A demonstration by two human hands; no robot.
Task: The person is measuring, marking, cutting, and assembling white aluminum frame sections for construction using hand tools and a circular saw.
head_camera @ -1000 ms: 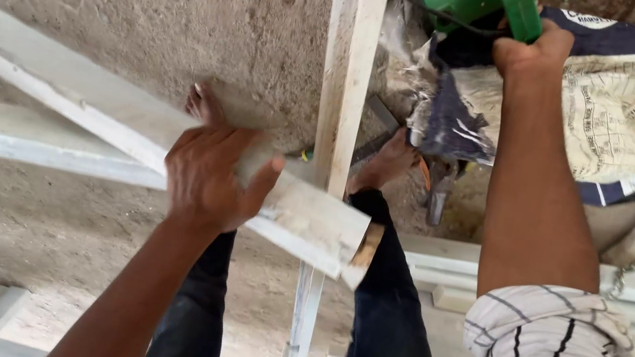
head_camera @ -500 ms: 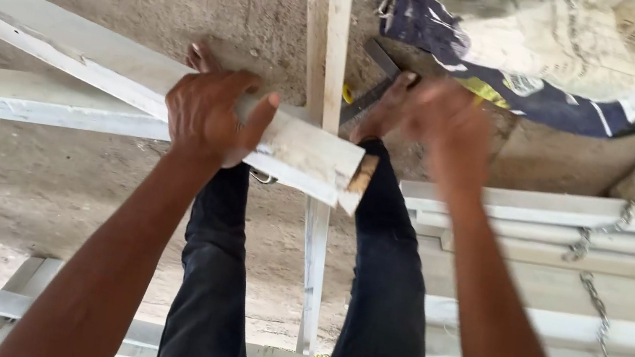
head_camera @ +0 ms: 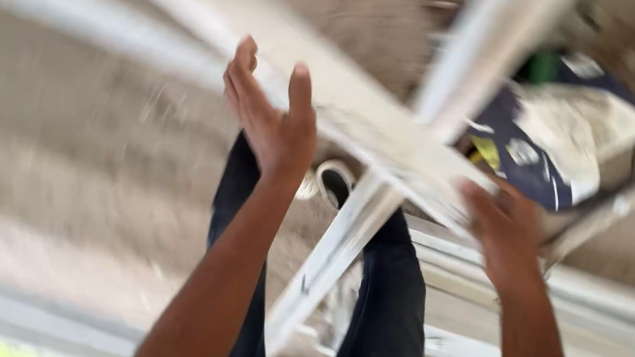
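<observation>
a: where's the white strip [head_camera: 360, 122]?
b: lying slanted above the dark trousers [head_camera: 387, 326], blurred

a: and the hands?
b: left hand [head_camera: 272, 116] spread flat against it, fingers apart. right hand [head_camera: 505, 225] cups its lower end; grip too blurred to tell

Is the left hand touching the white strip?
Cannot tell. In the blurred head view the open left hand overlaps the white strip; neither contact nor gap shows.
</observation>
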